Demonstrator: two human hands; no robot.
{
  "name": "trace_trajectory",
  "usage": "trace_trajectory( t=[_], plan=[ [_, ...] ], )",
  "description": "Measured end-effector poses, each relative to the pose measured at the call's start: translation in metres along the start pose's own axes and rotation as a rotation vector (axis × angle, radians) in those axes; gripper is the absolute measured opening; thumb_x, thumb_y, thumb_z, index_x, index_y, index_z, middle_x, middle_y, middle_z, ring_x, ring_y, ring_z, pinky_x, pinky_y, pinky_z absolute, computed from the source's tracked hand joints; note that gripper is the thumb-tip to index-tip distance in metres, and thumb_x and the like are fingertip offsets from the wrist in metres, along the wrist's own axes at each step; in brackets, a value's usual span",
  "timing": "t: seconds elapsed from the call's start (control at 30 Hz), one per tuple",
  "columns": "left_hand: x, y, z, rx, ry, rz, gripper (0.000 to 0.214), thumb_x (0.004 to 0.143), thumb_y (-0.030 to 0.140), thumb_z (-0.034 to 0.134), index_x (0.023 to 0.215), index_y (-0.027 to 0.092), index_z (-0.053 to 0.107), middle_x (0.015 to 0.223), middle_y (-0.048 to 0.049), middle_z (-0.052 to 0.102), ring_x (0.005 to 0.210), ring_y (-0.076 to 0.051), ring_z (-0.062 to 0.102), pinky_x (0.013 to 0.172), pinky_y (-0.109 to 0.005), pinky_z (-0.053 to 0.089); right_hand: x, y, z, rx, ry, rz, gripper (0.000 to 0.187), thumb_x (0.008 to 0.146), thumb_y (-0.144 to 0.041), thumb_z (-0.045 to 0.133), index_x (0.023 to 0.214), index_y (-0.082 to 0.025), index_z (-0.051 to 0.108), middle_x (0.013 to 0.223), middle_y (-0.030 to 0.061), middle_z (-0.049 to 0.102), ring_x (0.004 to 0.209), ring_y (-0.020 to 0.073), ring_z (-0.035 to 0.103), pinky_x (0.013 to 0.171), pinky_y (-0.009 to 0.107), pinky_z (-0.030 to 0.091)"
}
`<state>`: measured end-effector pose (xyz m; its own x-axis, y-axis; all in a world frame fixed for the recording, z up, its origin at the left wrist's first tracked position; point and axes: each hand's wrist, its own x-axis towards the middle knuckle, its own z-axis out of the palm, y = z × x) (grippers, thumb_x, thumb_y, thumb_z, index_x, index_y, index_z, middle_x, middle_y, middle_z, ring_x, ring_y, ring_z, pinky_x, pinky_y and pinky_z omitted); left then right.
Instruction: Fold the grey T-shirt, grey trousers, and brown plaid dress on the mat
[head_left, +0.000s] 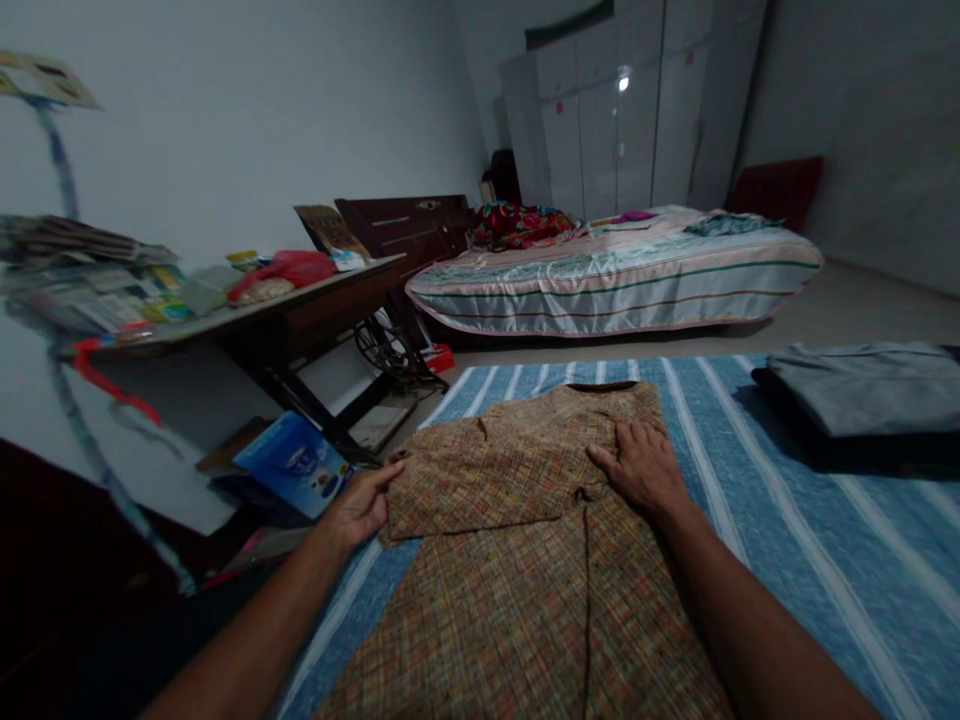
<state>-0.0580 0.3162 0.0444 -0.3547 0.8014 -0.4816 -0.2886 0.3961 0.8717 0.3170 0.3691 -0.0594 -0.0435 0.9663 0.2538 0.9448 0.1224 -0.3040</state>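
Note:
A brown checked dress (510, 600) lies spread over a blue-and-white striped bedsheet (705, 430), its neckline toward the far side. One sleeve (480, 490) is folded across the body, and its cuff end reaches out to the left. At that cuff, my left hand (367, 505) has the cloth pinched between thumb and fingers. My right hand (643, 466) rests flat on the upper right part of the dress, near the shoulder, with its fingers spread. The lower end of the dress runs out of view at the bottom.
Folded grey and black clothes (870, 395) are stacked at the right. A sewing-machine table (300, 300) loaded with bags and boxes stands at the left, with a blue package (292, 462) below it. Beyond is another bed (600, 285), before a wardrobe (600, 130).

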Motion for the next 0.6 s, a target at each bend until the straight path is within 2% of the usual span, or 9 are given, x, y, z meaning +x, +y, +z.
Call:
trace_trajectory(
  t=[0.07,0.17,0.27,0.4,0.6],
  plan=[
    [-0.002,-0.004,-0.001,-0.001,-0.035,-0.011,0.017,0.074,0.0,0.06,0.088,0.008,0.067,0.074,-0.011,0.072,0.065,-0.025,0.072,0.063,-0.033,0.061,-0.001,-0.001,-0.001,0.003,0.008,-0.001,0.065,0.091,-0.064,0.035,0.125,-0.012,0.052,0.123,0.0181,0.056,0.118,0.0322,0.046,0.099,0.043,0.03],
    [-0.004,-0.004,0.0,0.009,-0.015,0.027,0.017,0.071,-0.001,0.062,0.085,0.009,0.066,0.072,-0.01,0.072,0.062,-0.023,0.071,0.061,-0.031,0.06,-0.001,0.0,-0.001,-0.001,0.013,-0.001,0.068,0.088,-0.068,0.037,0.123,-0.012,0.054,0.122,0.0187,0.056,0.116,0.0332,0.047,0.099,0.043,0.03],
    [-0.013,0.002,0.009,0.002,0.024,0.163,0.016,0.07,0.001,0.062,0.082,0.011,0.065,0.069,-0.0067,0.071,0.058,-0.021,0.07,0.056,-0.029,0.059,0.0,0.001,0.0,0.001,0.01,-0.002,0.07,0.086,-0.071,0.038,0.121,-0.013,0.055,0.12,0.0179,0.057,0.115,0.0331,0.048,0.097,0.043,0.031],
    [-0.038,0.017,0.029,0.032,0.013,0.329,0.02,0.07,0.007,0.065,0.089,0.012,0.067,0.072,-0.0062,0.073,0.059,-0.021,0.07,0.054,-0.029,0.058,-0.001,0.0,0.0,0.012,-0.008,0.004,0.072,0.085,-0.072,0.04,0.122,-0.012,0.053,0.122,0.0184,0.055,0.118,0.0329,0.046,0.1,0.044,0.029],
    [-0.069,0.033,0.049,0.001,-0.002,0.332,0.025,0.068,0.009,0.07,0.092,0.013,0.069,0.07,-0.0064,0.072,0.061,-0.026,0.071,0.056,-0.034,0.06,0.005,-0.002,-0.008,-0.003,-0.074,0.04,0.065,0.085,-0.069,0.043,0.114,-0.012,0.057,0.117,0.0172,0.056,0.114,0.0326,0.049,0.097,0.043,0.033]
  ],
)
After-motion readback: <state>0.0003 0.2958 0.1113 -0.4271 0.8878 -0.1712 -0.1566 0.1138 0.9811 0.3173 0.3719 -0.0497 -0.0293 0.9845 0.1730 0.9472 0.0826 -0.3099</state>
